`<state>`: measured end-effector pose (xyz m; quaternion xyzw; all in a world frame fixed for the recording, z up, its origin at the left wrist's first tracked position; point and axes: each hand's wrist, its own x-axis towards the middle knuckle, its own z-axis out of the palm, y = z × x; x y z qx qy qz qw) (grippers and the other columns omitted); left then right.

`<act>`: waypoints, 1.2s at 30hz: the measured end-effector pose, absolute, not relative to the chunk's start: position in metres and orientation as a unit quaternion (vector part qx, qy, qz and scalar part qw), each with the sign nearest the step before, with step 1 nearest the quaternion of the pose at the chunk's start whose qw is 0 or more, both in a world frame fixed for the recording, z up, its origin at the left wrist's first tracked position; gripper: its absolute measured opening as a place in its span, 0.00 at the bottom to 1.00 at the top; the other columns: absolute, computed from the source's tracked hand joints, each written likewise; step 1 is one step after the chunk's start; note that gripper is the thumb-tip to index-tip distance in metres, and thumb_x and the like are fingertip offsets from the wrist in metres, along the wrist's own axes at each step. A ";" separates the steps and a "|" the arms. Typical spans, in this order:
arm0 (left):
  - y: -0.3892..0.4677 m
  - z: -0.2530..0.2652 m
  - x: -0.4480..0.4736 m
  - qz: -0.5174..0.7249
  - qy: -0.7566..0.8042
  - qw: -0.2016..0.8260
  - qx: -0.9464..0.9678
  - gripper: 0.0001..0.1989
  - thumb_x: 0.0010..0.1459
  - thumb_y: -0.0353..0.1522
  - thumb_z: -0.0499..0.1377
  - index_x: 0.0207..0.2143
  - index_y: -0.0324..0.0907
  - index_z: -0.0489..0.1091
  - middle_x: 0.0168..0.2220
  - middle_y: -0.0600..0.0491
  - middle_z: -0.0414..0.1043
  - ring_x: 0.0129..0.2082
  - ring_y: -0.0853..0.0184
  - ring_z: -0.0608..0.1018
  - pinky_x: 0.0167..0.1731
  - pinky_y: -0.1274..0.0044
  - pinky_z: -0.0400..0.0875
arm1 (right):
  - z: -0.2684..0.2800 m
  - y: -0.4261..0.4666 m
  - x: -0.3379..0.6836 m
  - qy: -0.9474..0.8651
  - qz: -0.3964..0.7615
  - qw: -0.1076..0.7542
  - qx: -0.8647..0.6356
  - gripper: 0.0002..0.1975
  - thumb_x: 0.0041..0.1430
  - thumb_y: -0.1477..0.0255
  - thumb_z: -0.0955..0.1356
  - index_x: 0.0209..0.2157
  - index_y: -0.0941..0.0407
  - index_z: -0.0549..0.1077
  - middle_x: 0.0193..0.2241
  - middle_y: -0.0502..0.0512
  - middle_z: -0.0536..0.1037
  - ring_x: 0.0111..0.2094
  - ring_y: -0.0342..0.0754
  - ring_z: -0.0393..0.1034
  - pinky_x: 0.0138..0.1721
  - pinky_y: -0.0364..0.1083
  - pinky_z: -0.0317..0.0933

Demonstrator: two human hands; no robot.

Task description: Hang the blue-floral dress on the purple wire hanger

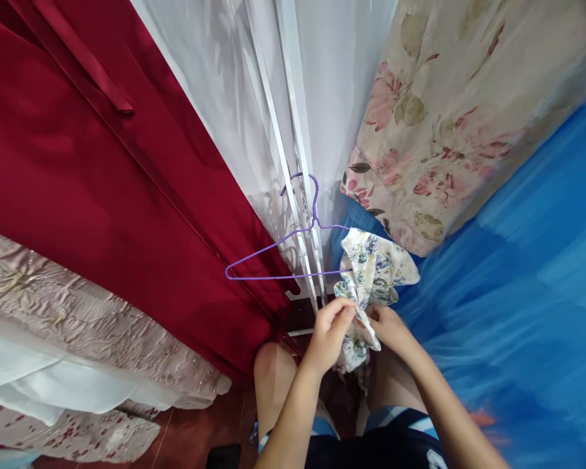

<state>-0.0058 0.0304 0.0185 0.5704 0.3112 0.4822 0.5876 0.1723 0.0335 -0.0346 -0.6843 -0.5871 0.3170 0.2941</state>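
Observation:
A small white garment (378,260) with a blue and yellow floral print hangs over the right arm of a purple hanger (268,249). The hanger's left arm is bare, and its hook is up by the white metal bars. My left hand (333,326) pinches the garment's edge between thumb and fingers, below the hanger. On the other side of the cloth, my right hand (388,329) has its fingers closed on the garment too; its fingertips are partly hidden by the fabric. The garment's lower part bunches and droops beneath both hands.
Dark red cloth (127,176) hangs on the left, above pale embroidered fabric (78,319). White cloth and metal bars (293,98) rise ahead. Pink floral fabric (420,150) and blue tulle (527,293) hang on the right. A dark flat object (223,457) lies on the tiled floor.

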 end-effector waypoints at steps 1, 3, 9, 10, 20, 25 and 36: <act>0.028 0.024 -0.004 0.467 0.313 0.562 0.608 0.12 0.67 0.38 0.57 0.36 0.39 0.76 0.33 0.52 0.73 0.35 0.68 0.73 0.38 0.79 0.66 | -0.030 0.032 0.173 -0.581 0.307 0.311 -0.686 0.10 0.56 0.65 0.68 0.32 0.57 0.76 0.31 0.59 0.80 0.34 0.55 0.73 0.37 0.49 0.64; 0.027 0.031 -0.003 0.449 0.312 0.524 0.653 0.13 0.69 0.37 0.55 0.38 0.40 0.76 0.35 0.51 0.75 0.37 0.66 0.75 0.41 0.77 0.67 | -0.020 0.024 0.172 -0.579 0.342 0.363 -0.645 0.16 0.61 0.60 0.66 0.43 0.56 0.76 0.42 0.61 0.80 0.41 0.56 0.73 0.45 0.52 0.65; 0.031 0.020 0.000 0.473 0.330 0.420 0.700 0.13 0.67 0.39 0.57 0.47 0.43 0.75 0.46 0.47 0.71 0.48 0.61 0.74 0.52 0.72 0.66 | -0.011 -0.012 0.163 -0.510 0.648 0.405 -0.396 0.26 0.69 0.52 0.59 0.54 0.55 0.72 0.51 0.58 0.77 0.57 0.55 0.66 0.64 0.57 0.53; 0.032 0.015 -0.001 0.460 0.323 0.425 0.709 0.15 0.67 0.41 0.56 0.50 0.44 0.74 0.50 0.46 0.70 0.52 0.59 0.72 0.55 0.70 0.64 | -0.011 -0.016 0.164 -0.515 0.659 0.392 -0.384 0.25 0.67 0.52 0.63 0.55 0.55 0.72 0.51 0.58 0.76 0.56 0.56 0.66 0.64 0.57 0.54; 0.031 -0.027 -0.031 0.250 0.350 0.380 0.819 0.05 0.62 0.34 0.61 0.36 0.41 0.74 0.42 0.48 0.70 0.50 0.60 0.71 0.56 0.69 0.62 | 0.025 -0.018 0.208 -0.621 0.554 0.307 -0.460 0.21 0.55 0.62 0.74 0.48 0.56 0.75 0.41 0.57 0.79 0.43 0.57 0.73 0.47 0.54 0.69; 0.041 -0.045 -0.050 0.198 0.420 0.337 0.819 0.05 0.59 0.33 0.62 0.31 0.42 0.75 0.39 0.50 0.70 0.46 0.61 0.71 0.50 0.71 0.64 | 0.020 -0.022 0.219 -0.609 0.505 0.322 -0.520 0.14 0.53 0.62 0.74 0.36 0.58 0.77 0.31 0.53 0.78 0.32 0.52 0.71 0.33 0.46 0.68; 0.054 -0.004 -0.212 0.355 0.565 0.363 0.650 0.09 0.63 0.38 0.56 0.36 0.41 0.68 0.39 0.51 0.77 0.37 0.64 0.79 0.34 0.77 0.73 | 0.026 0.010 0.233 -0.668 0.393 0.377 -0.507 0.10 0.61 0.63 0.69 0.33 0.56 0.75 0.28 0.52 0.72 0.27 0.47 0.65 0.26 0.44 0.59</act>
